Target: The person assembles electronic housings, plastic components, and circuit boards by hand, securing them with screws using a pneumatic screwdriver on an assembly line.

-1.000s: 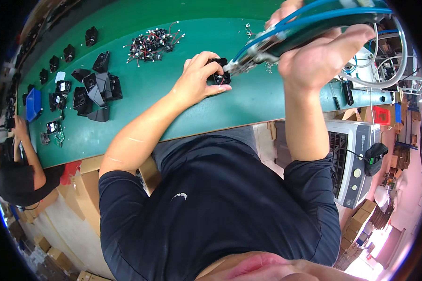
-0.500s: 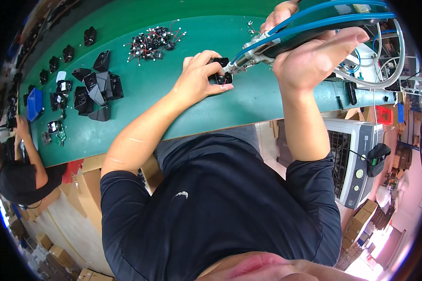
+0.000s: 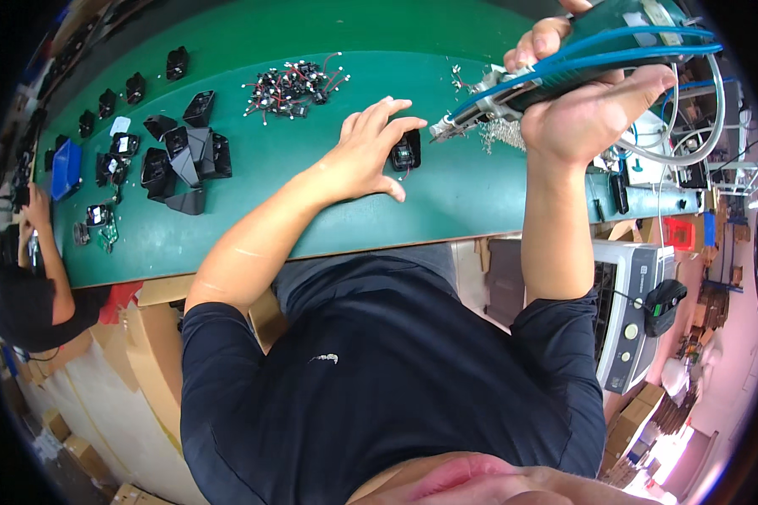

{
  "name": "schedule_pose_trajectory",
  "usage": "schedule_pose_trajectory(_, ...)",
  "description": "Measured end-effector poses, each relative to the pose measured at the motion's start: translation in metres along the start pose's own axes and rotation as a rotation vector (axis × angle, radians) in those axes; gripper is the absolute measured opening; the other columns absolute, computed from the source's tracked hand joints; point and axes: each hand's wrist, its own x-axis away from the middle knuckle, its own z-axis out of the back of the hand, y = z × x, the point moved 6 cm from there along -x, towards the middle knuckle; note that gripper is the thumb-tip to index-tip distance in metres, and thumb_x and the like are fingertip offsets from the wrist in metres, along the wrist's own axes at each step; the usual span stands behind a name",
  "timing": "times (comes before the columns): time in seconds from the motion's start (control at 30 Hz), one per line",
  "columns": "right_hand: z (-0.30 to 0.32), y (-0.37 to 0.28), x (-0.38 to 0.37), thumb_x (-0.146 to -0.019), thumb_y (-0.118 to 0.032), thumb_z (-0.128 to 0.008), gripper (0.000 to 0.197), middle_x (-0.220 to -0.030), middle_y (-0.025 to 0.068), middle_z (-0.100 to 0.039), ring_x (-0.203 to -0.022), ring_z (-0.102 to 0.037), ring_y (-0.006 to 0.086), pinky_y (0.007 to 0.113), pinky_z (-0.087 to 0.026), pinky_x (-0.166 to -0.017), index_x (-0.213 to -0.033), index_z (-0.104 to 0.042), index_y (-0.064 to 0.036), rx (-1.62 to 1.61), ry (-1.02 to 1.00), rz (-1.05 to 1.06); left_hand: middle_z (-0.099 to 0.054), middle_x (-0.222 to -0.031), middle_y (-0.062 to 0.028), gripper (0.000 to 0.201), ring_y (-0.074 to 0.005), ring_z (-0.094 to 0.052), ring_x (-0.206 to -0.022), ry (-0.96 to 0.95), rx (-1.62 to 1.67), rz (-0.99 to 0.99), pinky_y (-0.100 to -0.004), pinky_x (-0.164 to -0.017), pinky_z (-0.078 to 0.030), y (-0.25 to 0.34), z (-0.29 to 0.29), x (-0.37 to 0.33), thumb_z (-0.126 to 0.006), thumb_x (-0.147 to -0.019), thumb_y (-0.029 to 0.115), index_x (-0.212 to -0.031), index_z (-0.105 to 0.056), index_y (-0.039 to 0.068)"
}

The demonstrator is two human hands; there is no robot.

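Note:
On the green bench a small black housing (image 3: 405, 151) stands with its open side up, and dark parts and a thin wire show inside. My left hand (image 3: 366, 151) is just left of it, open, fingers spread and apart from the housing. My right hand (image 3: 568, 118) grips a dark, hose-fed power screwdriver (image 3: 556, 80) with blue hoses. Its metal tip points left and down, to the right of the housing and clear of it. A heap of small silvery screws (image 3: 505, 133) lies partly hidden behind the tool and my right hand.
Beyond my left hand lies a tangle of wired connectors (image 3: 295, 88). Black angular housings (image 3: 185, 156) and a blue bin (image 3: 66, 170) sit on the left, near a co-worker's arms (image 3: 46, 244). A grey-white air cooler (image 3: 636, 311) stands beside me on the right.
The screwdriver's tip has come up off the black housing and moved right with my right hand. My left hand has let go of the housing and spread its fingers.

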Motion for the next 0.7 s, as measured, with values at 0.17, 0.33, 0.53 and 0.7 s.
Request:
schedule_pose_trajectory(0.17, 0.021, -0.009, -0.020, -0.076, -0.103, -0.027, 0.121, -0.076, 0.0099, -0.055, -0.064, -0.051, 0.0221, 0.037, -0.043, -0.061, -0.127, -0.057, 0.0023, -0.049, -0.149, -0.102, -0.067, -0.102, -0.0082, 0.027, -0.0218, -0.064, -0.091, 0.119, 0.296, 0.117, -0.0354, -0.082, -0.054, 0.016, 0.054, -0.012, -0.079, -0.091, 0.024, -0.107, -0.070, 0.003)
schedule_pose_trajectory(0.33, 0.015, -0.025, -0.029, -0.076, -0.102, -0.030, 0.119, -0.075, 0.0098, -0.054, -0.064, -0.051, 0.0223, 0.037, -0.044, -0.061, -0.124, -0.056, 0.0026, -0.059, -0.125, 0.003, -0.069, -0.099, -0.0033, 0.028, -0.0093, -0.061, -0.074, 0.134, 2.019, 0.613, -0.0242, -0.062, -0.049, 0.066, -0.016, -0.006, -0.062, -0.106, 0.028, -0.118, -0.066, 0.003)
schedule_pose_trajectory(0.53, 0.005, -0.021, -0.022, -0.082, -0.099, -0.021, 0.115, -0.068, 0.0111, -0.058, -0.058, -0.055, 0.0217, 0.035, -0.049, -0.052, -0.120, -0.057, 0.0038, -0.147, -0.066, -0.020, -0.069, -0.104, -0.0018, 0.017, -0.0120, -0.061, -0.085, 0.650, 2.500, 0.422, -0.0246, -0.072, -0.051, 0.063, -0.061, -0.036, -0.061, -0.106, 0.025, -0.115, -0.066, 0.011)
schedule_pose_trajectory(0.7, 0.010, -0.025, -0.015, -0.084, -0.098, -0.020, 0.113, -0.066, 0.0098, -0.057, -0.056, -0.055, 0.0204, 0.034, -0.048, -0.050, -0.119, -0.057, 0.0035, -0.088, -0.040, 0.042, -0.064, -0.097, 0.0007, 0.013, -0.0110, -0.060, -0.083, 0.653, 2.556, 0.430, -0.0250, -0.072, -0.051, 0.068, -0.069, -0.040, -0.061, -0.106, 0.022, -0.110, -0.065, 0.011)
